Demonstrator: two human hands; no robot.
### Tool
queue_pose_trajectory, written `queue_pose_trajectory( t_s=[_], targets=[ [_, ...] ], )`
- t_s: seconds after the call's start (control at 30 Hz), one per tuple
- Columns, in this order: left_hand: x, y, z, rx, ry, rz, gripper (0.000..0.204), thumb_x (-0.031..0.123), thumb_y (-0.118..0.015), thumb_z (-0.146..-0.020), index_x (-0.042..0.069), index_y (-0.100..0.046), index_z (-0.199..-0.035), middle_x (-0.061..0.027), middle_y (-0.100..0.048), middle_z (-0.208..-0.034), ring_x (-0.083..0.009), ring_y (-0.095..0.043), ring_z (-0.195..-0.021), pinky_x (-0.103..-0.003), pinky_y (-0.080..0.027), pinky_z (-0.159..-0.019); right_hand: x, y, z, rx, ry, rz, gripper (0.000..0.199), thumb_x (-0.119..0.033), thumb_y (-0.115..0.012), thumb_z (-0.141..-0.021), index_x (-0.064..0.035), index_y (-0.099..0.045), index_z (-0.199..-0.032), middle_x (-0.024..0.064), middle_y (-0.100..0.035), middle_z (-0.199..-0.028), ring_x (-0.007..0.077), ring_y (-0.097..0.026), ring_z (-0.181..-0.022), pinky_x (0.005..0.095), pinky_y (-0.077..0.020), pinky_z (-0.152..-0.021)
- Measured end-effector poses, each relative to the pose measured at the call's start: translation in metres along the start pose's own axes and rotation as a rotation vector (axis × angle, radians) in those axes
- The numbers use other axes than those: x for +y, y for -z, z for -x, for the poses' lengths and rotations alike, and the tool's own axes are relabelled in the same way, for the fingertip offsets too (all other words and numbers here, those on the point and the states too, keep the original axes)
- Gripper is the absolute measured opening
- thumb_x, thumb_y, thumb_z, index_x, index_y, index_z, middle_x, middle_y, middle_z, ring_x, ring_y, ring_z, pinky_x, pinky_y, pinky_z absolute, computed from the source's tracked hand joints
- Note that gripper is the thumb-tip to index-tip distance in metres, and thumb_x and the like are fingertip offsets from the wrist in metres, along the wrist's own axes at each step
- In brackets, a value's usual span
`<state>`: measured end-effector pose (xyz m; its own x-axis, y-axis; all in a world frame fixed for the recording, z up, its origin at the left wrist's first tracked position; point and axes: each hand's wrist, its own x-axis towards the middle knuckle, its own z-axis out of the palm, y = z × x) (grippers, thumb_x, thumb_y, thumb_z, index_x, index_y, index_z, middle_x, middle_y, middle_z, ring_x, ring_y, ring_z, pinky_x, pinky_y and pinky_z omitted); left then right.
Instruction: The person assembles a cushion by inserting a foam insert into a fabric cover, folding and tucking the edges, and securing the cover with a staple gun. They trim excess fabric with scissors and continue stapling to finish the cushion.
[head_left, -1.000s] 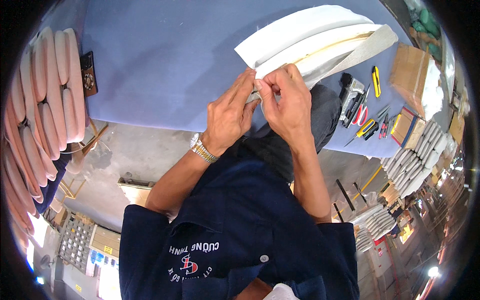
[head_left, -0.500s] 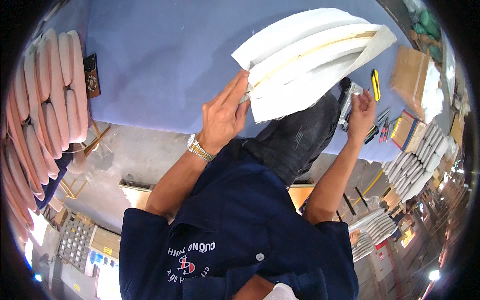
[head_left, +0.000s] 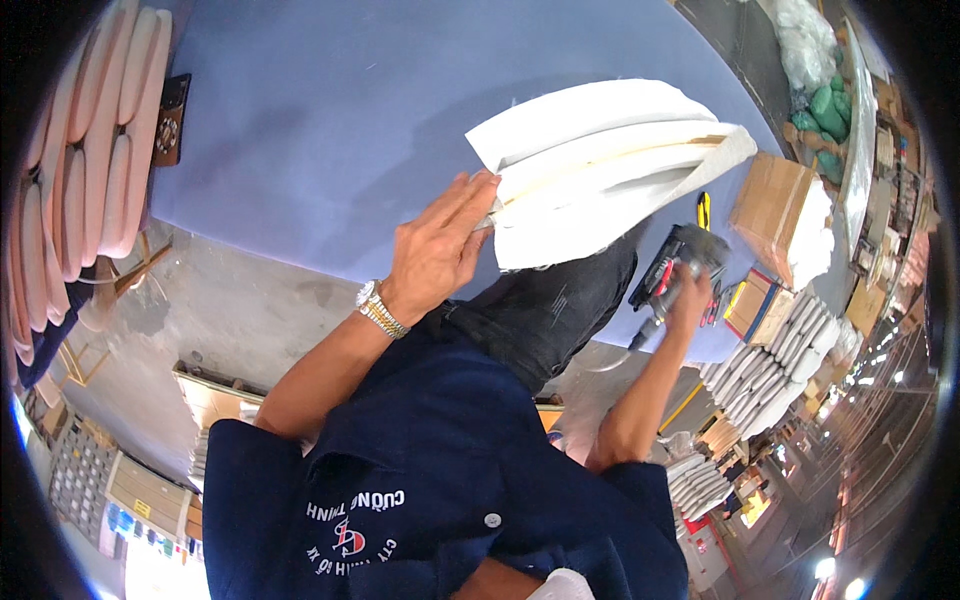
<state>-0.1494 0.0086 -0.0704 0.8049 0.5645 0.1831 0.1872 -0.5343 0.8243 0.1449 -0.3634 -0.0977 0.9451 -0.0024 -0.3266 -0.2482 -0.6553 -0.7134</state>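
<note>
A curved wooden-edged piece wrapped in white fabric rests on my raised knee, tilted above the blue table. My left hand is closed on its near left end, thumb below and fingers above, pinching the cloth. Over to the right, my right hand grips a black and grey staple gun by its handle, a little blurred by motion. An air hose trails from the handle's lower end. The gun is held up beside my knee, apart from the fabric piece.
A yellow utility knife and red-handled pliers lie beyond the gun. A cardboard box and a smaller open box stand at the right edge. Pink padded pieces are stacked at left, beside a dark phone.
My right hand has picked up the staple gun from the table and lifted it. The fabric piece stays in my left hand. The whole view has shifted and turned somewhat.
</note>
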Motion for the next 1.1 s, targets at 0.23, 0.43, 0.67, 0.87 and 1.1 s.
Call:
queue_pose_trajectory(
  t_s=[0.23, 0.43, 0.67, 0.87, 1.1],
  targets=[
    [0.003, -0.005, 0.011, -0.011, 0.027, 0.036, 0.064, -0.005, -0.073, -0.081, 0.006, -0.059, -0.142, -0.0188, -0.062, -0.141, -0.0346, -0.064, -0.126, -0.040, -0.058, -0.100, -0.187, -0.016, 0.197, -0.297, 0.199, 0.145, 0.017, -0.017, -0.073, -0.096, -0.0073, -0.075, -0.109, -0.0005, -0.069, -0.090, 0.0104, -0.063, -0.082, 0.0268, -0.0495, -0.073],
    [0.008, -0.003, 0.010, -0.023, 0.012, 0.010, 0.066, -0.008, -0.073, -0.079, 0.006, -0.060, -0.142, -0.0185, -0.063, -0.141, -0.0345, -0.064, -0.126, -0.039, -0.057, -0.102, -0.173, -0.085, 0.224, -0.569, 0.612, 0.188, 0.033, -0.007, -0.080, -0.078, 0.0018, -0.069, -0.108, 0.0136, -0.073, -0.103, 0.0249, -0.073, -0.091, 0.0336, -0.0566, -0.080],
    [0.002, -0.005, 0.010, -0.004, -0.010, 0.028, 0.065, -0.001, -0.078, -0.080, 0.011, -0.061, -0.142, -0.0145, -0.063, -0.142, -0.0355, -0.065, -0.124, -0.040, -0.062, -0.090, -0.176, -0.114, 0.218, -0.645, 0.620, 0.115, 0.034, -0.003, -0.080, -0.079, 0.0042, -0.069, -0.110, 0.0125, -0.073, -0.102, 0.0246, -0.074, -0.089, 0.0313, -0.0565, -0.080],
    [0.002, -0.001, 0.008, -0.032, 0.007, 0.070, 0.070, -0.016, -0.067, -0.075, 0.003, -0.060, -0.141, -0.0215, -0.061, -0.142, -0.0361, -0.063, -0.128, -0.040, -0.055, -0.105, -0.169, -0.123, 0.212, -0.607, 0.759, 0.109, 0.036, -0.001, -0.079, -0.073, 0.0026, -0.068, -0.107, 0.0156, -0.069, -0.103, 0.0298, -0.073, -0.089, 0.0328, -0.0563, -0.078],
    [-0.001, 0.002, 0.002, -0.025, 0.011, 0.082, 0.064, -0.012, -0.071, -0.078, 0.003, -0.061, -0.140, -0.0215, -0.062, -0.141, -0.0374, -0.063, -0.127, -0.042, -0.056, -0.103, -0.154, -0.127, 0.205, -0.709, 0.630, 0.115, 0.082, -0.065, -0.073, -0.085, 0.0067, -0.063, -0.124, 0.0211, -0.068, -0.114, 0.0364, -0.070, -0.103, 0.0370, -0.0537, -0.089]
  ],
)
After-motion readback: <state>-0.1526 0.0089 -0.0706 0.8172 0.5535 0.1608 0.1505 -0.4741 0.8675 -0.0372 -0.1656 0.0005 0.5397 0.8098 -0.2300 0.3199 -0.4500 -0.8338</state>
